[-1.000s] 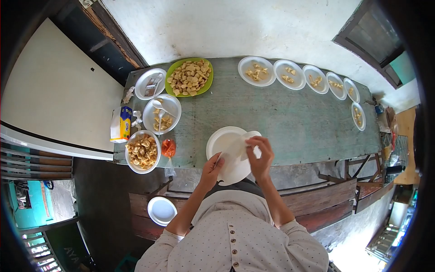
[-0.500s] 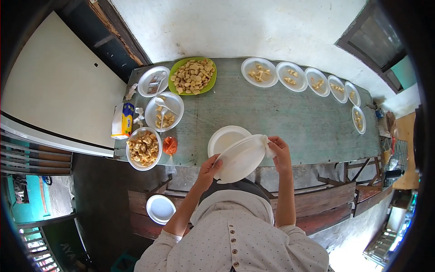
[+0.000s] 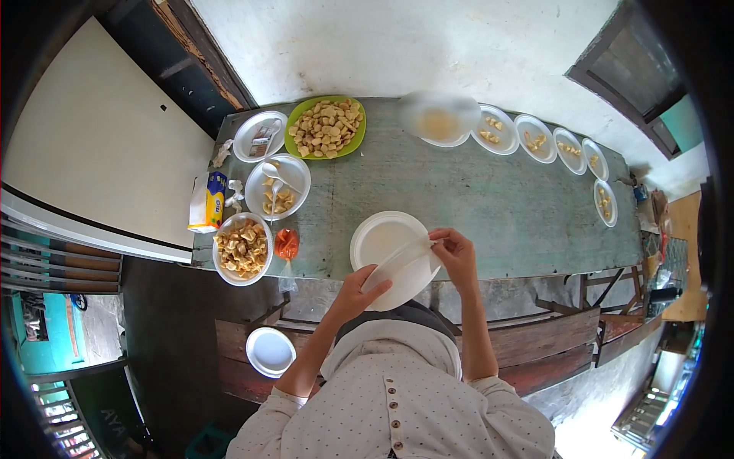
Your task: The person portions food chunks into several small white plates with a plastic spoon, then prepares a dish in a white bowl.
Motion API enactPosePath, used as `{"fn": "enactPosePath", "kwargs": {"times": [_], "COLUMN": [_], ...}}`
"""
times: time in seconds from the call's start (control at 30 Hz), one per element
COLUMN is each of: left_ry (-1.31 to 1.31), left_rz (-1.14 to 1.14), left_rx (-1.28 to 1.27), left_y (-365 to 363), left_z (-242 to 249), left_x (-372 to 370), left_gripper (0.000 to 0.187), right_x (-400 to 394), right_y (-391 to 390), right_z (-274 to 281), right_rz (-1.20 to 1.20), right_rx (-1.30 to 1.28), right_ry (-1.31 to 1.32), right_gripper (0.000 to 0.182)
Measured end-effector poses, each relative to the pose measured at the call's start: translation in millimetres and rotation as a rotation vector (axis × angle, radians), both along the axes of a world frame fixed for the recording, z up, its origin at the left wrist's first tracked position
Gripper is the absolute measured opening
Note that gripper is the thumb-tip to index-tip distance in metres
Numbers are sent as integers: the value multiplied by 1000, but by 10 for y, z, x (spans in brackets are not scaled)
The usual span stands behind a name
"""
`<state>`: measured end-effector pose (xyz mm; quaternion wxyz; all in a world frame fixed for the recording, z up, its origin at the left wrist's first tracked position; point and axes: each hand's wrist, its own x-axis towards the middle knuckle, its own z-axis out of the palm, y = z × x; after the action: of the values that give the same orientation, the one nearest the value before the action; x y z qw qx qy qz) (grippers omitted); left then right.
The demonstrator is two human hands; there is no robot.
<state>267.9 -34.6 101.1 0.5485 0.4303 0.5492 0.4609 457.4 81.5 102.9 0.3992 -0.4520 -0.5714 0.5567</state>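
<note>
My left hand is closed on the left edge of a tilted white plate, near the table's front edge. My right hand pinches the same plate at its upper right rim, its fingertips together; a tissue seen there earlier cannot be made out. Just behind, another white plate lies on the table, partly covered by the held one. To the left are a small bag of red sauce and a bowl of brown food pieces.
On the table a green plate holds pale pieces, beside a plate with spoons. Several small plates line the back right, one blurred. A tissue pack stands left. A white plate rests on the bench.
The held plate has turned and tilted more edge-on. My right hand has moved left and slightly down; my left thumb now stretches across the plate. A blur has appeared over the back plate.
</note>
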Motion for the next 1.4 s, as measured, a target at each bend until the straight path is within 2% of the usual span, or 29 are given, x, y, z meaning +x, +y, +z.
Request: {"fn": "enactPosePath", "kwargs": {"times": [0.07, 0.23, 0.33, 0.5, 0.57, 0.7, 0.77, 1.0, 1.1, 1.17, 1.27, 1.33, 1.4], "left_ry": [103, 88, 74, -71, -345, -331, -348, -438, -412, -385, -389, -388, -387], "left_rz": [-21, 41, 77, 75, 132, 154, 277, 294, 344, 470, 473, 514, 556], "left_rx": [27, 72, 122, 46, 11, -3, -33, -39, -93, -164, -42, -41, -40], "left_y": [-4, -6, 8, 1, -17, -7, -5, 1, 45, 76, 103, 132, 143], "left_z": [-38, 6, 44, -20, -96, -127, -191, -163, -27, 23, 30, 100, 107], "left_x": [14, 77, 142, 147, 152, 220, 271, 231, 221, 218, 169, 147, 109], "left_gripper": [28, 27, 26, 25, 34, 41, 42, 47, 44, 38, 34, 34, 33], "right_x": [-67, -208, -308, -392, -415, -470, -495, -511, -507, -492, -440, -366, -292], "right_y": [-53, -143, -239, -330, -374, -469, -518, -672, -736, -781, -827, -826, -786], "right_z": [37, 295, 307, 269, 289, 281, 273, 251, 243, 234, 231, 252, 195], "right_rz": [4, -41, -28, 16, 56, 109, 167, 275, 321, 341, 396, 495, 486], "right_rx": [78, 360, 437, 466, 455, 418, 460, 541, 573, 588, 594, 580, 549], "right_ry": [-73, -265, -260, -215, -230, -185, -196, -258, -282, -295, -334, -426, -395], "right_gripper": [13, 15, 16, 17, 19, 21, 21, 24, 26, 27, 29, 28, 26]}}
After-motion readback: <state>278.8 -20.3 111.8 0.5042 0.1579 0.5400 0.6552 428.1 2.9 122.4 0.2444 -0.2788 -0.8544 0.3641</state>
